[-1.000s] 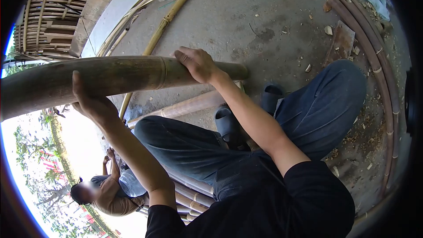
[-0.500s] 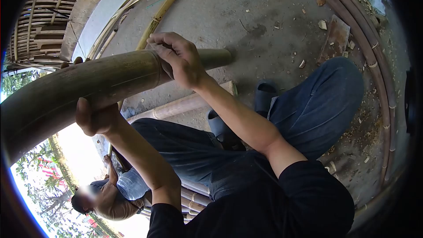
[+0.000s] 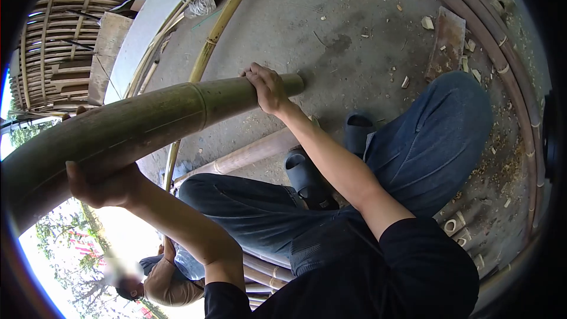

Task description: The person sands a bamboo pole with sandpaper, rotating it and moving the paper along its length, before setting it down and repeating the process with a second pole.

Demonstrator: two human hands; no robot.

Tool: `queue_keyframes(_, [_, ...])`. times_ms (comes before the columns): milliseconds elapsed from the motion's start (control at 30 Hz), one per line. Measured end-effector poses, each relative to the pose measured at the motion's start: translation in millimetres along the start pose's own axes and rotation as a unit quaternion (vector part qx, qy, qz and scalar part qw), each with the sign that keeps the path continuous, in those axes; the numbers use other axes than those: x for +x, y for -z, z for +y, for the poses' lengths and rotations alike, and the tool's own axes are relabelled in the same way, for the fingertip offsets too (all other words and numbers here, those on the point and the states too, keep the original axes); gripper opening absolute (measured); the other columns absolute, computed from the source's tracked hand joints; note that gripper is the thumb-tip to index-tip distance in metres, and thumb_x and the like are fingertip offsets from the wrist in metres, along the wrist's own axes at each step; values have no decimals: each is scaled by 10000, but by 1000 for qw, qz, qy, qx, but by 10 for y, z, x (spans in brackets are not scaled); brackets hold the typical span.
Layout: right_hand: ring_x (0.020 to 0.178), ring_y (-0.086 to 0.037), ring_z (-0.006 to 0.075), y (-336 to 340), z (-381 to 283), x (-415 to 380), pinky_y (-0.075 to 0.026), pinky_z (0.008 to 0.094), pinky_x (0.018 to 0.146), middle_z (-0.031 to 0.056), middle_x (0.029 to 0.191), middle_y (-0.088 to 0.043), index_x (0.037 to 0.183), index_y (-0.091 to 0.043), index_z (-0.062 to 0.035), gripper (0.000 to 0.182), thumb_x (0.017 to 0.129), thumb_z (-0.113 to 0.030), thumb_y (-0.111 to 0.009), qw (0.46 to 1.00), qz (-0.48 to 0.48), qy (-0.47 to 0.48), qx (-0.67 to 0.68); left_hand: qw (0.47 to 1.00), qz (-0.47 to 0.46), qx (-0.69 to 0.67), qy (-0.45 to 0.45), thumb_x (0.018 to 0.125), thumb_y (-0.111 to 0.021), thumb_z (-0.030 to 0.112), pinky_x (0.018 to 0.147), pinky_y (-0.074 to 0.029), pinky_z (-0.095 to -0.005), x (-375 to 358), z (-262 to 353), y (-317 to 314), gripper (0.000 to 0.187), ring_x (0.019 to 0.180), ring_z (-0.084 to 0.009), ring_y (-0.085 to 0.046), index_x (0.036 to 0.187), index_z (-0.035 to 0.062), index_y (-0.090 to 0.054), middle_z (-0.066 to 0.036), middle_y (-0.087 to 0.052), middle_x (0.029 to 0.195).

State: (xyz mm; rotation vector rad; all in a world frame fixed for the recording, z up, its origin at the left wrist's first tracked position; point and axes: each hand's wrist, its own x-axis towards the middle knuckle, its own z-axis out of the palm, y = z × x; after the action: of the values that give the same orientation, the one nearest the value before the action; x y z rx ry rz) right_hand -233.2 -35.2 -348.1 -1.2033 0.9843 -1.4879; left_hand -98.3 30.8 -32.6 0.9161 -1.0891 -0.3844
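Observation:
A thick green bamboo pole point(image 3: 159, 115) slants across the view from the left edge, its far end resting near the floor at centre. My left hand point(image 3: 103, 186) grips it from below near the left, fingertips showing over the top side. Further down the pole, beyond a ringed node, my right hand point(image 3: 267, 87) is wrapped over its thinner part.
Another bamboo pole point(image 3: 254, 152) lies behind my sandals point(image 3: 304, 171). Long brown poles point(image 3: 502, 62) curve along the right, beside a flat board point(image 3: 447, 43) and wood chips. A co-worker point(image 3: 168, 280) is at lower left. A woven bamboo frame point(image 3: 53, 41) stands upper left.
My right hand has slid along the pole toward its far end, past the node. My left hand has moved left and slightly down along it. The view has shifted slightly.

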Motion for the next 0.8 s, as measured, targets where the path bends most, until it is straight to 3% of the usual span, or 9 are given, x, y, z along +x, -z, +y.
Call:
queue_keyframes(67, [916, -688, 353, -7, -207, -44, -500, 409, 859, 193, 954, -720, 1026, -694, -20, 460, 1044, -367, -392, 997, -63, -37, -41, 1000, 12, 1, 2, 821, -589, 399, 1104, -465, -523, 66, 85, 74, 751, 1229, -401, -620, 1383, -94, -519, -274, -618, 1309])
queue_keyframes(233, [989, -695, 357, -322, -727, -6, -500, 427, 907, 221, 979, -719, 1113, -694, 22, 530, 1070, -390, -363, 996, -81, 19, -25, 999, -2, 32, 2, 807, -558, 422, 1102, -468, -519, 100, -131, -20, 786, 1229, -403, -620, 1393, -99, -514, -283, -614, 1314])
queue_keyframes(400, [1218, -611, 418, -532, -1380, -104, -473, 463, 1041, 276, 1260, -632, 1255, -649, 57, 509, 1086, -354, -400, 991, 17, 130, 8, 999, -34, 10, 11, 791, -510, 493, 1100, -452, -527, 83, -197, 67, 873, 1235, -418, -605, 1419, -113, -482, -318, -596, 1319])
queue_keyframes(433, [1223, -604, 433, -520, -1381, -112, -469, 453, 1061, 289, 1352, -572, 1204, -674, 77, 455, 1074, -304, -461, 993, 14, 115, 28, 999, -34, 11, 12, 791, -510, 493, 1100, -452, -527, 79, -192, 96, 873, 1235, -418, -605, 1419, -113, -482, -318, -596, 1319])
queue_keyframes(533, [1224, -608, 425, -460, -1185, -60, -472, 448, 1054, 309, 1380, -541, 1130, -710, 84, 418, 1060, -268, -496, 994, 49, 93, 25, 999, -37, -15, 29, 832, -472, 439, 1133, -437, -534, 97, -170, 235, 801, 1272, -417, -593, 1389, -136, -506, -309, -595, 1335])
queue_keyframes(567, [1218, -611, 423, -434, -1119, -21, -474, 470, 1044, 291, 1294, -608, 1032, -739, 77, 366, 1033, -225, -532, 994, 35, 95, 34, 997, -61, -44, 35, 833, -471, 436, 1132, -435, -533, 132, -180, 319, 798, 1269, -416, -595, 1390, -134, -507, -309, -596, 1334])
queue_keyframes(700, [1173, -620, 445, -507, -710, 16, -484, 514, 1010, 276, 1117, -681, 1012, -730, 12, 364, 1016, -276, -508, 990, 3, 140, 13, 988, -98, -109, 45, 838, -473, 426, 1128, -433, -534, 195, -210, 484, 786, 1255, -410, -604, 1391, -131, -511, -306, -603, 1326])
queue_keyframes(767, [1114, -644, 422, -522, -576, -28, -503, 493, 949, 236, 1020, -709, 1001, -711, -45, 374, 1016, -320, -458, 983, 3, 126, -135, 991, -92, -92, 41, 841, -478, 424, 1128, -432, -530, 225, -215, 547, 782, 1253, -408, -604, 1391, -130, -511, -304, -610, 1316])
queue_keyframes(800, [1114, -644, 422, -492, -528, -39, -503, 493, 949, 236, 1020, -709, 1001, -711, -45, 374, 1016, -320, -458, 983, 3, 125, -133, 993, -86, -77, 41, 845, -484, 422, 1128, -431, -526, 233, -216, 571, 778, 1252, -405, -605, 1392, -130, -511, -303, -616, 1306])
